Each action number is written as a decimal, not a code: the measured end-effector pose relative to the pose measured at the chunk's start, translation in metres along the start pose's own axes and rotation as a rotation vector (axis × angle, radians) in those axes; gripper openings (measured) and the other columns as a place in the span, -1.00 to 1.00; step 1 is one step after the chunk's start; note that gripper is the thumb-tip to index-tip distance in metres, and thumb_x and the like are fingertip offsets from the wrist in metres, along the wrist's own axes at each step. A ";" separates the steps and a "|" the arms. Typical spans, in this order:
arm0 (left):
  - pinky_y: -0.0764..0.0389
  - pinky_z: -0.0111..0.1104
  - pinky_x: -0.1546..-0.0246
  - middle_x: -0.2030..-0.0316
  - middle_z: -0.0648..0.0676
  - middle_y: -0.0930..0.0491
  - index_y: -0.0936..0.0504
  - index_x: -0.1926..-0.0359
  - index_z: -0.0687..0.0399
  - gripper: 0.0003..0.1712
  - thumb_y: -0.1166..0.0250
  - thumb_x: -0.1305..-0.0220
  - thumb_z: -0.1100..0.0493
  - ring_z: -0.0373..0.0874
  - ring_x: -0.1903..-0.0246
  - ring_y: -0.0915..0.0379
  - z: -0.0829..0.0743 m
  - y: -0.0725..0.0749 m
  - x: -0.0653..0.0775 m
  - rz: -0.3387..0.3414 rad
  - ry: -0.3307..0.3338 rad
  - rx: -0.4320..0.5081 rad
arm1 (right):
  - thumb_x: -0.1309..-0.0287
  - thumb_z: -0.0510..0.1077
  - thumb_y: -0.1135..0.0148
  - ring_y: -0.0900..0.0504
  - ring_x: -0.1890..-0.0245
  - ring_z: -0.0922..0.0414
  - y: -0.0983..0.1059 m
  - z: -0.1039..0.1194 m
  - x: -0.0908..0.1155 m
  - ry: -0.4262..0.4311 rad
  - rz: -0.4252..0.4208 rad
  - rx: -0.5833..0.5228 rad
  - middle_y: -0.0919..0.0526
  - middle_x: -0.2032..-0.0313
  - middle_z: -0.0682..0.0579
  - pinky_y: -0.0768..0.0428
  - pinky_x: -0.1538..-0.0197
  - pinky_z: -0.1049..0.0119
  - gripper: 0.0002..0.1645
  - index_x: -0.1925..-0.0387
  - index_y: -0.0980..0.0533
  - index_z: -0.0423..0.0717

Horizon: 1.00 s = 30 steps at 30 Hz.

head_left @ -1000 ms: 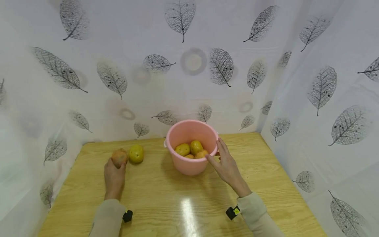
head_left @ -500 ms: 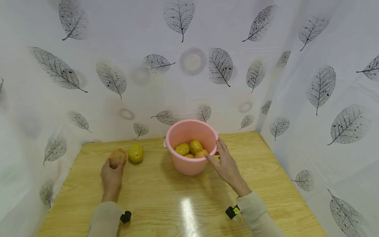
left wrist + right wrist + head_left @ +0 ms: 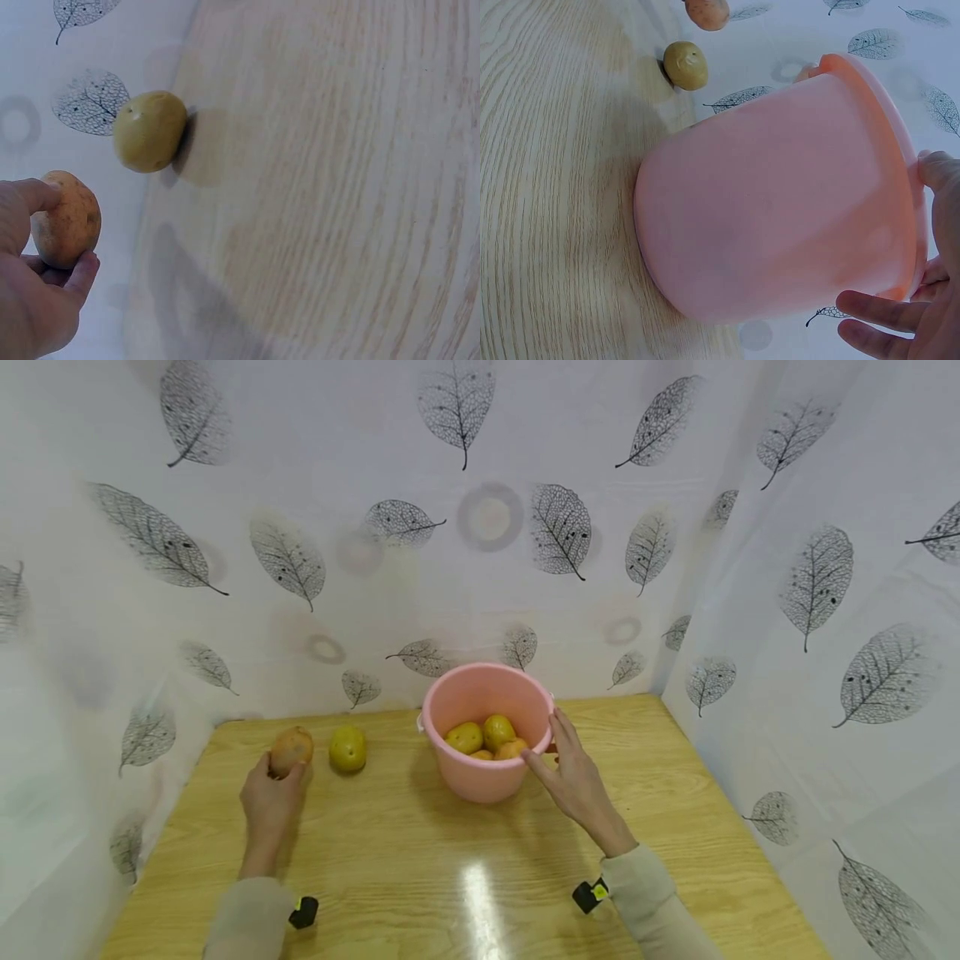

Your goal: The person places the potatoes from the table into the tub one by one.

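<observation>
My left hand (image 3: 267, 802) holds a brownish potato (image 3: 291, 752) at the table's back left, thumb on one side and fingers on the other. In the left wrist view the potato (image 3: 69, 221) seems lifted, though any gap beneath it is hard to judge. A yellow-green potato (image 3: 348, 749) lies on the table just right of it. My right hand (image 3: 576, 781) grips the rim of a pink bucket (image 3: 480, 781) from the right, its thumb over the edge. Several potatoes (image 3: 465, 738) lie inside the bucket, partly hidden by its front wall.
The wooden table (image 3: 420, 877) ends at the back against a white leaf-print curtain (image 3: 360, 610), which also hangs at both sides. A white handle lug (image 3: 419, 724) sticks out at the bucket's left. Black wrist devices (image 3: 590, 896) show by the cuffs.
My left hand has moved left and slightly away, carrying the brownish potato apart from the yellow-green one. The right hand and the bucket have stayed in place.
</observation>
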<state>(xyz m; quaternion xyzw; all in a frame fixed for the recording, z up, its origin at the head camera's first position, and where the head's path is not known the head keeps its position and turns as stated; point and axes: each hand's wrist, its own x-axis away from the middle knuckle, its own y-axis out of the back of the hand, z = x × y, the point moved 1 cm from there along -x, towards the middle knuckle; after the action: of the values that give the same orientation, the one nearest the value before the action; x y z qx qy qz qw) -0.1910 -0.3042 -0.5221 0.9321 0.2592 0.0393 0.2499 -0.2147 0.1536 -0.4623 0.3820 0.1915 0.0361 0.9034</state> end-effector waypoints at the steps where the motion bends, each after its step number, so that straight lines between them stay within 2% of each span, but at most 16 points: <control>1: -0.40 0.20 -0.27 -0.30 0.59 -0.35 -0.20 -0.47 0.54 -0.21 -0.27 -0.45 0.13 0.44 -0.29 -0.31 -0.001 0.002 0.000 -0.001 -0.002 -0.007 | -0.44 0.26 -0.17 -0.62 -0.06 -0.09 0.000 0.000 0.000 -0.003 0.002 0.001 -0.03 -0.61 -0.15 -0.68 -0.02 -0.06 0.02 -0.62 -0.02 -0.19; 8: -0.48 0.21 -0.19 -0.23 0.63 -0.40 -0.24 -0.42 0.61 -0.22 -0.29 -0.44 0.12 0.47 -0.22 -0.39 -0.014 0.015 -0.002 0.005 -0.048 -0.057 | -0.45 0.25 -0.17 -0.62 -0.08 -0.17 0.000 0.000 0.001 -0.005 0.011 -0.001 -0.02 -0.60 -0.18 -0.68 -0.03 -0.09 0.03 -0.62 -0.01 -0.22; 14: -0.44 0.24 -0.22 -0.22 0.63 -0.41 -0.27 -0.41 0.59 -0.21 -0.30 -0.42 0.08 0.50 -0.21 -0.38 -0.032 0.026 -0.002 0.029 -0.063 -0.105 | -0.46 0.24 -0.17 -0.62 -0.08 -0.16 0.000 0.000 0.001 0.003 0.011 -0.011 0.00 -0.61 -0.18 -0.68 -0.02 -0.07 0.03 -0.62 0.00 -0.23; 21: -0.52 0.20 -0.10 -0.13 0.58 -0.52 -0.36 -0.38 0.53 -0.26 -0.30 -0.42 0.05 0.44 -0.11 -0.49 -0.047 0.035 0.000 -0.002 -0.120 -0.134 | -0.46 0.24 -0.17 -0.62 -0.07 -0.13 0.001 0.000 0.001 0.005 0.012 -0.017 0.00 -0.61 -0.14 -0.69 -0.02 -0.06 0.02 -0.62 0.00 -0.22; 30: -0.53 0.12 -0.17 -0.21 0.54 -0.50 -0.26 -0.48 0.46 -0.16 -0.31 -0.43 0.00 0.37 -0.18 -0.50 -0.070 0.050 0.003 0.002 -0.129 -0.128 | -0.45 0.24 -0.18 -0.62 -0.06 -0.10 0.001 0.000 0.001 0.012 0.007 -0.015 0.00 -0.61 -0.13 -0.69 0.00 -0.07 0.02 -0.63 0.00 -0.19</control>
<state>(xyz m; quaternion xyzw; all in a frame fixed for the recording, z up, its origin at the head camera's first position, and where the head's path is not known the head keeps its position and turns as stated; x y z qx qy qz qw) -0.1795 -0.3082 -0.4372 0.9152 0.2385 -0.0041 0.3249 -0.2142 0.1544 -0.4623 0.3755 0.1951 0.0431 0.9051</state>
